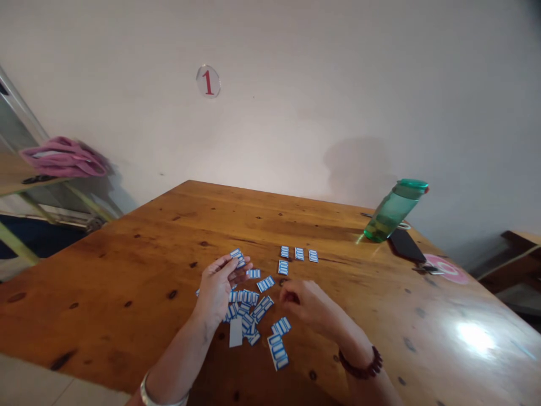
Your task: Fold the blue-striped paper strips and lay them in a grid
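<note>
My left hand (218,285) pinches a small blue-and-white label card (238,257) between thumb and fingers, above the table. Under and beside that hand lies a loose heap of similar cards (247,322), several overlapping. One plain white card (235,331) rests at the heap's near side. My right hand (310,301) hovers right of the heap with its fingers curled in; whether anything is inside them is hidden. Beyond it, three cards stand in a short row (299,254), with another card (283,267) just below the left one. A longer card (278,352) lies nearest me.
A green water bottle (395,211) is at the back right of the wooden table (139,248). Next to it are a dark phone (406,245), keys (428,269) and a round pink item (448,269). Pink cloth (63,157) lies on a side table at left. A wall closes the back.
</note>
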### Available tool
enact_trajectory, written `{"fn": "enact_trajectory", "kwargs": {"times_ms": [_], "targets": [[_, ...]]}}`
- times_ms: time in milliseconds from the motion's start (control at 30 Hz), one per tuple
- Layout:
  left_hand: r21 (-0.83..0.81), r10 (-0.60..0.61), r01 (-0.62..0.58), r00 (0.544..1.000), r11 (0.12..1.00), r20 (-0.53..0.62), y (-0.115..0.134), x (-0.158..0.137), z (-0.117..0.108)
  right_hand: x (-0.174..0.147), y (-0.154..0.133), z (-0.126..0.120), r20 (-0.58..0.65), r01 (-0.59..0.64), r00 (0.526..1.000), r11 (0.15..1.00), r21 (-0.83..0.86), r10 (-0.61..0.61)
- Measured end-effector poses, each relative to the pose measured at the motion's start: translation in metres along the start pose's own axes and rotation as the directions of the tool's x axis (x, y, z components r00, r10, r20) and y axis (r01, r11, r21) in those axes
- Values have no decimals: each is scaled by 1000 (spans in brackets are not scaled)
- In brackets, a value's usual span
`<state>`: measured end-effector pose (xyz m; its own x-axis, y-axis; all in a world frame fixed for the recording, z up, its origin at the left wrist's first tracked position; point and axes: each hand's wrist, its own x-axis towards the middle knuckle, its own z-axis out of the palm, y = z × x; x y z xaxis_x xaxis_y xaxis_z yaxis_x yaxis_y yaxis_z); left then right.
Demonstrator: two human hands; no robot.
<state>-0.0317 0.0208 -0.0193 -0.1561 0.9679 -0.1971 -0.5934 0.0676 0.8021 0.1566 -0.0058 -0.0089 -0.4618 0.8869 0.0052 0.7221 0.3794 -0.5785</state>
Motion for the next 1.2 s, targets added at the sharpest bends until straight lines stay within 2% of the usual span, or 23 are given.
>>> {"fn": "enact_trajectory", "kwargs": {"times_ms": [133,367,500,700,1000,1100,1200], "targets": [[8,2,-2,1000,1000,-12,-2,1,-1,-5,0,4,155,-13,987,982,-186,42],[14,-13,13,1000,1000,-4,-2,1,-3,-7,-19,17,181,3,981,922,-387,73],[28,-35,35,999,999,1,-2,0,-1,-7,-21,20,180,5,980,898,-440,82],[56,-72,71,997,996,14,-4,-4,2,-4,-18,23,170,35,984,898,-438,45],[82,-64,61,997,995,43,-7,-4,1,-1,-16,31,173,54,984,877,-477,34],[117,-64,55,995,992,82,-8,-7,1,-1,-17,28,75,24,997,915,-403,6],[171,-89,70,990,983,110,-10,-10,3,4,-16,23,-111,-55,993,987,-152,38]]}}
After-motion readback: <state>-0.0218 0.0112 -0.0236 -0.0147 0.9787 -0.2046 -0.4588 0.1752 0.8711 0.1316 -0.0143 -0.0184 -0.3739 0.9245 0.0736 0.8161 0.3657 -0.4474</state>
